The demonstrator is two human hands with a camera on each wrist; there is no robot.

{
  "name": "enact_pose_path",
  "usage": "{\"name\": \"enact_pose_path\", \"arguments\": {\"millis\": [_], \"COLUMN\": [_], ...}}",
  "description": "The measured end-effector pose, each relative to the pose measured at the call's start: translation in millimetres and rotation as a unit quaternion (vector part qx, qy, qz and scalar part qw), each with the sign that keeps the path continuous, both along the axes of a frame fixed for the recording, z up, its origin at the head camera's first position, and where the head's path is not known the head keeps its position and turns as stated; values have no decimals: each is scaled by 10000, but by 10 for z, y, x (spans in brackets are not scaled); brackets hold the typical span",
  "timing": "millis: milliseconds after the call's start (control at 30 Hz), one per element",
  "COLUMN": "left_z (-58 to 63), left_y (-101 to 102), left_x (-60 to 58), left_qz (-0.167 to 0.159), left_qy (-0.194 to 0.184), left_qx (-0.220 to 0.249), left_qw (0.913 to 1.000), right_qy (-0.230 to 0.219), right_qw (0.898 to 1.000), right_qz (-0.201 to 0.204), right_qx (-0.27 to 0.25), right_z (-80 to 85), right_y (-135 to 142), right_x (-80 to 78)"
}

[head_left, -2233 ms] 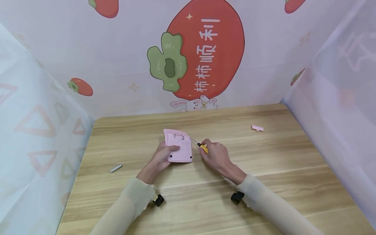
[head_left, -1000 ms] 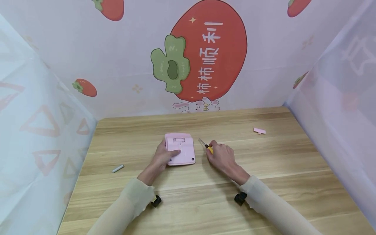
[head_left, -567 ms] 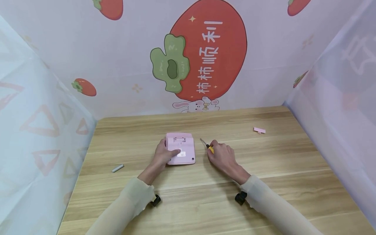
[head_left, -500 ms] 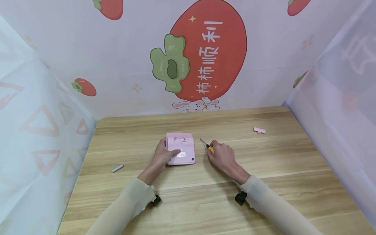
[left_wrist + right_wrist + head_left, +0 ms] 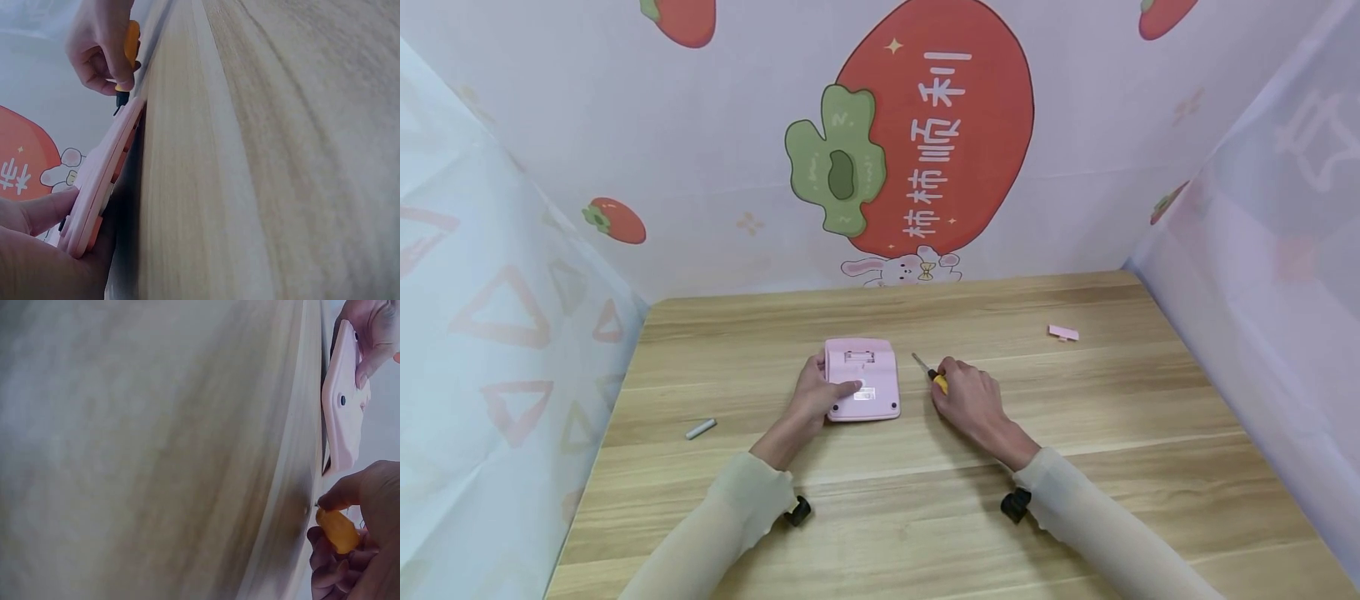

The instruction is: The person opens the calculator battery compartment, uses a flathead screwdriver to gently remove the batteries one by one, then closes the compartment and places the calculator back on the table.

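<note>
A pink calculator point(image 5: 880, 385) lies keys down near the middle of the table, its uncovered battery compartment point(image 5: 860, 357) toward the far end. My left hand point(image 5: 808, 400) grips its left side, thumb across the back and fingers underneath. Coloured keys show on the underside of the calculator point(image 5: 94, 178) in the left wrist view. Just to the right, my right hand point(image 5: 972, 404) holds a screwdriver point(image 5: 940, 382) by its yellow handle. The screwdriver's tip points up and left, a short gap from the calculator's right edge.
A small pink battery cover point(image 5: 1063, 333) lies at the back right of the wooden table point(image 5: 880, 517). To the left is a small grey cylinder point(image 5: 701, 429), which looks like a battery. Printed sheets point(image 5: 715, 150) wall in the back and both sides.
The screwdriver has drawn away to the right from the calculator's edge. The calculator, tilted up before, now lies flatter. In the last half second hardly anything has moved.
</note>
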State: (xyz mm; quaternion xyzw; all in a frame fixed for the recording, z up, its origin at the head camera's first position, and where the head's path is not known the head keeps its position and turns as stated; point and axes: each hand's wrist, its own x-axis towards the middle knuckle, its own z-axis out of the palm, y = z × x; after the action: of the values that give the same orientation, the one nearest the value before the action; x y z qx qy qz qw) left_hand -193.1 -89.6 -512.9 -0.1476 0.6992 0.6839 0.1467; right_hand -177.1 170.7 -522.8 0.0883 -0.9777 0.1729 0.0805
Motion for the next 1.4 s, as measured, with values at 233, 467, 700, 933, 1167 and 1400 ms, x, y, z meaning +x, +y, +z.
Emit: {"name": "enact_pose_path", "arguments": {"millis": [233,467,700,933,1167,1400], "left_z": [-14,-58,-74,-21,11,25], "left_y": [-30,-54,-34,-34,-43,-37], "left_x": [9,13,10,21,27,23], "left_qz": [-222,-392,-474,-427,-461,-357], "left_qy": [-42,-76,-100,-126,-121,-160], "left_qx": [421,977,992,1081,1092,1245], "left_qw": [9989,9944,9939,9931,9929,9915], "right_qy": [-175,-203,-227,-349,-435,-358], "right_qw": [9998,9997,9994,9989,9978,9979], "right_qz": [-55,-25,-11,79,294,370], "right_qx": [119,152,268,300,410,392], "right_z": [-9,-6,21,44,112,228], "right_y": [7,22,35,62,125,348], "right_x": [3,10,20,23,0,-79]}}
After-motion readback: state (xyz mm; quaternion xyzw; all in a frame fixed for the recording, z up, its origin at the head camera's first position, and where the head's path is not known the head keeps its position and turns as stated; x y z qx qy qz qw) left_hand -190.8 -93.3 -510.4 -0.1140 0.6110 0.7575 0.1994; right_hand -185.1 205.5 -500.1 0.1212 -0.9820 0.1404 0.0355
